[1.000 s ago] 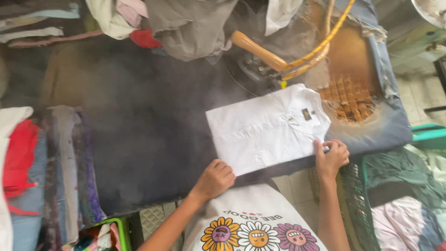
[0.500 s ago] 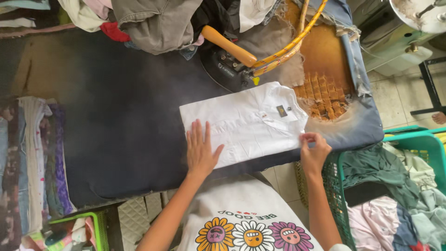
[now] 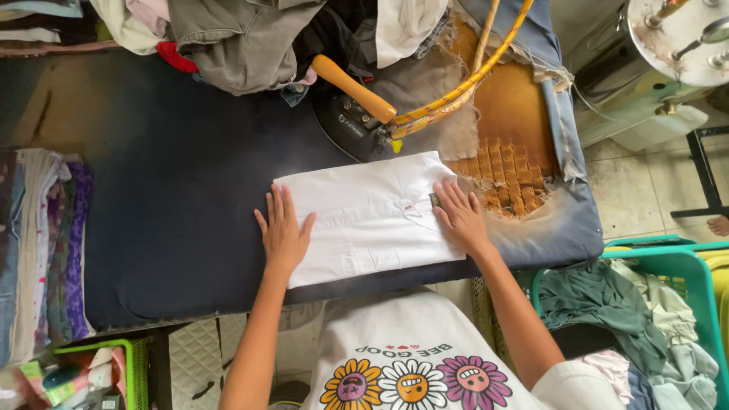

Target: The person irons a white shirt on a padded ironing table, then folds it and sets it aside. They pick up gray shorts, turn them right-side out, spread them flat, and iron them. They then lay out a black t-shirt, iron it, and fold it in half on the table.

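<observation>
A dark padded ironing board (image 3: 175, 190) fills the head view, its right end worn through to scorched orange padding (image 3: 509, 144) and frayed blue cover; a folded white shirt (image 3: 364, 216) lies flat near the board's front edge, just left of the burnt patch; the left hand (image 3: 282, 231) rests palm down, fingers spread, on the shirt's left edge, half on the cloth and half on the board, gripping nothing; the right hand (image 3: 459, 216) lies flat and open on the shirt's right end, fingers fanned toward the collar, pressing rather than holding; a black iron (image 3: 353, 121) with a tan wooden handle (image 3: 353, 89) sits just behind the shirt, a yellow hose (image 3: 463, 80) running from it up over the board's far edge; a heap of clothes (image 3: 243, 38), grey, white and red, lines the far side; a stack of folded garments (image 3: 45, 250) sits at the board's left end; to the right, a green basket (image 3: 683, 262) holds crumpled clothes beside the tiled floor (image 3: 638, 182); a second green basket (image 3: 133, 364) shows at lower left; the person wears a white T-shirt (image 3: 410, 342) printed with cartoon flowers.
</observation>
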`<state>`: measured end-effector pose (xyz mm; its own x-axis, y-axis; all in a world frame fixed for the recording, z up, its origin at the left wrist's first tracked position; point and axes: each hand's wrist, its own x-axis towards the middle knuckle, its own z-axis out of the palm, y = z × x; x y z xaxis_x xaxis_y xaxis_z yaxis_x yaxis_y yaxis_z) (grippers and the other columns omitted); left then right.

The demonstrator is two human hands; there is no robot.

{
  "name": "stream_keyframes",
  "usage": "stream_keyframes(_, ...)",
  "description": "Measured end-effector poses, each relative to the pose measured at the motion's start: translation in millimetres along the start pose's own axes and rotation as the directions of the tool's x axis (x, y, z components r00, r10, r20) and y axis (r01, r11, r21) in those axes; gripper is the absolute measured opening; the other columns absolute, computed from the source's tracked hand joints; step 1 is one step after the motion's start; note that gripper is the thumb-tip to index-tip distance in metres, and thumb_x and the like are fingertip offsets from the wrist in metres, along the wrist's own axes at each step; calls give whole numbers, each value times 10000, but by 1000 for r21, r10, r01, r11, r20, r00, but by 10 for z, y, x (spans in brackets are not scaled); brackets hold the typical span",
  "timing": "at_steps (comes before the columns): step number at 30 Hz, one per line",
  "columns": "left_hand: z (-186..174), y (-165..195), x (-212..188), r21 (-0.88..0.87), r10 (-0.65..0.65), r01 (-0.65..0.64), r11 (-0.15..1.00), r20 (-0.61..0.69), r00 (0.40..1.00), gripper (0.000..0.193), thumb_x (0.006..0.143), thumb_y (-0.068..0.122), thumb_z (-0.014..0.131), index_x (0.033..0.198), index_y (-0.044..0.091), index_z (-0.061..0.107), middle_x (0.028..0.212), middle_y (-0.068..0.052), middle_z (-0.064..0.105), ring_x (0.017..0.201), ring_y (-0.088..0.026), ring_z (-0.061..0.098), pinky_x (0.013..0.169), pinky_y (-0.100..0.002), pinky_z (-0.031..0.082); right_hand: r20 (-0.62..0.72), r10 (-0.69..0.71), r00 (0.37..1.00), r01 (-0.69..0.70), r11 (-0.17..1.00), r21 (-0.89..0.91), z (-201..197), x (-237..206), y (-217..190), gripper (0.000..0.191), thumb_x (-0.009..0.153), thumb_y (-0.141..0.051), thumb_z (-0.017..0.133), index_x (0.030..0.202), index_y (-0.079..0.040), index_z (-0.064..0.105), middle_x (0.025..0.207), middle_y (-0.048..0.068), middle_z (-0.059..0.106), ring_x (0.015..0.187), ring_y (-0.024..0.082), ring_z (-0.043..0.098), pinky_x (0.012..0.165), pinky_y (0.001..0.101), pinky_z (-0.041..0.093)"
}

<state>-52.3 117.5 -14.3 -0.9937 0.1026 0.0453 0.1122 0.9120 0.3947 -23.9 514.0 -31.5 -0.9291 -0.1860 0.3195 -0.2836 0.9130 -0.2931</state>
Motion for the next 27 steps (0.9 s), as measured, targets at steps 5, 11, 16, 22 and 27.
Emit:
stream_keyframes(5,-22,-181,163,31,-19,23,999,-129,991,659,1034,398,613,1500,-43,462,1530,-221,455,1433,-375,393,1234,-613,145,114,390,914,-406,887,220,-75,321,301,265,955,-177,732,1209,-102,742,1138,148,729,1036,303,703,894,377,551)
stream_keyframes(11,-111,-297,548,48,-38,62,997,-397,917,221,936,293,762,1041,112,690,1216,-125,579,1170,-350,501,1092,-504,323,46,466,883,-432,773,465,-100,617,301,196,838,-88,787,1029,-55,756,978,123,743,831,275,688,757,356,546)
stream_keyframes(16,-162,-317,619,8,-33,39,999,-378,925,148,859,224,787,963,158,705,1176,-95,581,1153,-339,505,1051,-504,325,34,555,831,-529,772,353,-92,560,246,154,867,-122,802,1019,-93,796,996,130,741,865,251,712,804,357,557)
stream_keyframes(22,-154,-252,586,-201,254,-271,942,-103,962,278,1008,227,670,1258,111,639,1394,-95,570,1365,-292,500,1177,-461,336,-166,260,951,-258,966,33,68,557,-169,419,1036,-163,570,1451,-119,609,1506,168,583,1411,334,530,1193,467,428)
stream_keyframes(27,-103,-210,569,-109,541,-530,841,122,832,790,976,417,622,1551,-41,333,1636,-274,255,1529,-397,224,1231,-541,136,283,406,869,-345,907,-240,223,527,-436,761,1009,-511,493,1603,-98,255,1678,160,204,1537,304,183,1180,630,111)
